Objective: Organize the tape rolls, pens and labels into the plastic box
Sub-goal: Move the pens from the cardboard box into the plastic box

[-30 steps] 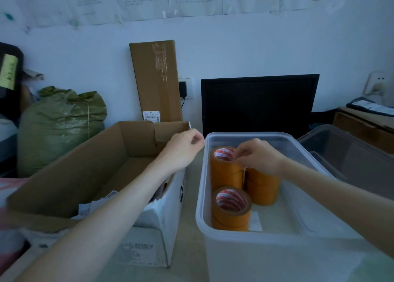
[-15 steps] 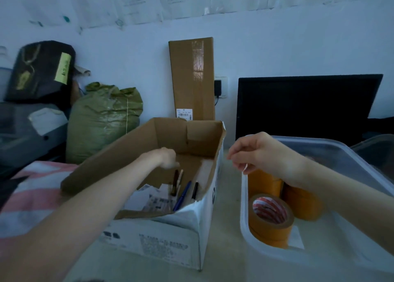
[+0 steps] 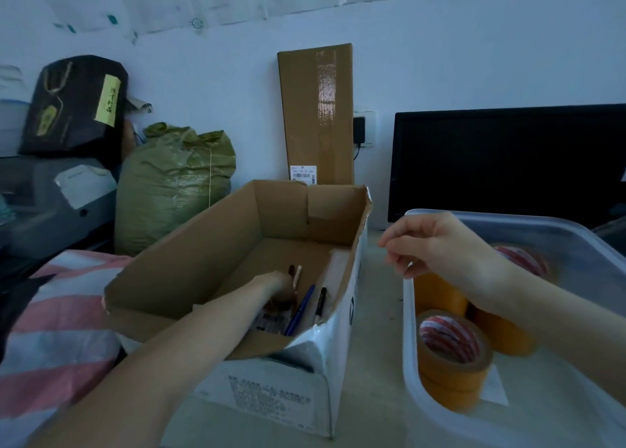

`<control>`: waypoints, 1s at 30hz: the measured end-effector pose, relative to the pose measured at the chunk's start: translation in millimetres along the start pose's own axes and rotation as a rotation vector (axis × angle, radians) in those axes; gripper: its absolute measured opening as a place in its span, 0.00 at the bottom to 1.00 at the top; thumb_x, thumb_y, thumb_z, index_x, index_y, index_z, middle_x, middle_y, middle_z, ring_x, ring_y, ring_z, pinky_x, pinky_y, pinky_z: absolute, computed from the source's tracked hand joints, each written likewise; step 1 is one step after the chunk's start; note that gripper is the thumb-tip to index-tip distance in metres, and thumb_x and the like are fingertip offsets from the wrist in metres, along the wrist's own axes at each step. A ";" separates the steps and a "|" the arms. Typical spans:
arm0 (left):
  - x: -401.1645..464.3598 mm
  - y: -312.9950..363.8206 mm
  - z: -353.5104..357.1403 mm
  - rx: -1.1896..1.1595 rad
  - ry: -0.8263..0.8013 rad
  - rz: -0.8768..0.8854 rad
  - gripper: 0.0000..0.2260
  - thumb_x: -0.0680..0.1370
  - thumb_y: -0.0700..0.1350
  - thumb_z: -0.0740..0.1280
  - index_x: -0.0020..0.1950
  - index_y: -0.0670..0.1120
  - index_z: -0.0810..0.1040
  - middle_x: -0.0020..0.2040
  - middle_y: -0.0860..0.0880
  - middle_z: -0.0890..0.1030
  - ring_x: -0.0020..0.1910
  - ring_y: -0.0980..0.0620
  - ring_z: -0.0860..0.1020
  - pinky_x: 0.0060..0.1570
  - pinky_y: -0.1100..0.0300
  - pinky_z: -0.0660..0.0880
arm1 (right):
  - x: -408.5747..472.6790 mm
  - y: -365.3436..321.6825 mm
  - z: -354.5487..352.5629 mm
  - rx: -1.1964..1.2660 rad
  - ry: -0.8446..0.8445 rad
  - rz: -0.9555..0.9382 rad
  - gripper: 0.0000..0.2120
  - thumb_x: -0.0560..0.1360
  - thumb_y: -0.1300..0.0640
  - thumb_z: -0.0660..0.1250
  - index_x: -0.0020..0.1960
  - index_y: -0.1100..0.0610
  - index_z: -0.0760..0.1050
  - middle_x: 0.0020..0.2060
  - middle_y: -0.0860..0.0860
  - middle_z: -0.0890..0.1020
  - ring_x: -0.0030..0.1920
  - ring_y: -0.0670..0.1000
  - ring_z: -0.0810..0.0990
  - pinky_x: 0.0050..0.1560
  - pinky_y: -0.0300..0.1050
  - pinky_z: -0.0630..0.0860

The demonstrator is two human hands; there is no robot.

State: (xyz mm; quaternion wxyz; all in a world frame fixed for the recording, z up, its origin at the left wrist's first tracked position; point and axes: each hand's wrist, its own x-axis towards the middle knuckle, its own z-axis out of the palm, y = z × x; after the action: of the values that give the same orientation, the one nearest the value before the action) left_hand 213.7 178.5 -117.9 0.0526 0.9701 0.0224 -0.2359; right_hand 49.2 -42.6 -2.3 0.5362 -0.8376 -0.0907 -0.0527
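Observation:
My left hand point(image 3: 275, 286) is down inside the open cardboard box point(image 3: 189, 261), on top of two pens point(image 3: 295, 274) whose tips stick out past it. Its fingers are hidden, so I cannot tell its grip. A blue pen point(image 3: 299, 308), a black pen point(image 3: 320, 303) and printed labels point(image 3: 271, 322) lie beside it. My right hand point(image 3: 430, 244) hovers loosely curled and holds nothing, above the left rim of the clear plastic box point(image 3: 407, 315). Orange tape rolls point(image 3: 452, 349) sit inside that box, some stacked.
A black monitor point(image 3: 508, 163) stands behind the plastic box. A tall flat carton point(image 3: 316, 112) leans on the wall behind the cardboard box. A green sack point(image 3: 172, 183) and a black bag point(image 3: 74, 105) are at the left, and striped cloth point(image 3: 54, 329) lies at the near left.
My right hand has left the tape stack and risen over the plastic box's left rim. My left hand moved from the cardboard box's edge down onto the pens. The view swung left.

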 end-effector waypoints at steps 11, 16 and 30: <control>-0.5 1.0 -0.6 -0.080 -0.054 -0.005 0.22 0.84 0.52 0.52 0.74 0.41 0.62 0.67 0.37 0.72 0.59 0.41 0.76 0.43 0.56 0.72 | 0.4 5.7 -10.3 -0.007 0.060 -0.007 0.06 0.77 0.64 0.64 0.46 0.59 0.79 0.34 0.53 0.81 0.32 0.46 0.79 0.34 0.36 0.78; -15.5 -5.9 -27.0 -0.303 0.151 0.113 0.17 0.84 0.44 0.55 0.70 0.38 0.66 0.50 0.41 0.78 0.41 0.47 0.79 0.36 0.58 0.76 | 4.2 8.7 -13.7 0.016 0.137 0.005 0.07 0.78 0.64 0.63 0.46 0.58 0.79 0.34 0.53 0.80 0.33 0.48 0.79 0.36 0.39 0.78; -187.1 73.3 -48.4 -0.359 0.474 1.011 0.08 0.83 0.50 0.55 0.57 0.48 0.68 0.40 0.53 0.75 0.33 0.56 0.71 0.30 0.64 0.70 | 7.6 -4.9 -38.1 0.520 0.117 -0.046 0.18 0.73 0.44 0.68 0.52 0.58 0.78 0.39 0.52 0.73 0.37 0.49 0.72 0.39 0.42 0.70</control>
State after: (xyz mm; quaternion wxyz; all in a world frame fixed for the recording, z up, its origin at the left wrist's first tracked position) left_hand 74.7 107.6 17.6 0.3155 0.8626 -0.3924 0.0493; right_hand 55.9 -74.5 19.4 0.7361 -0.6651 -0.0891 -0.0883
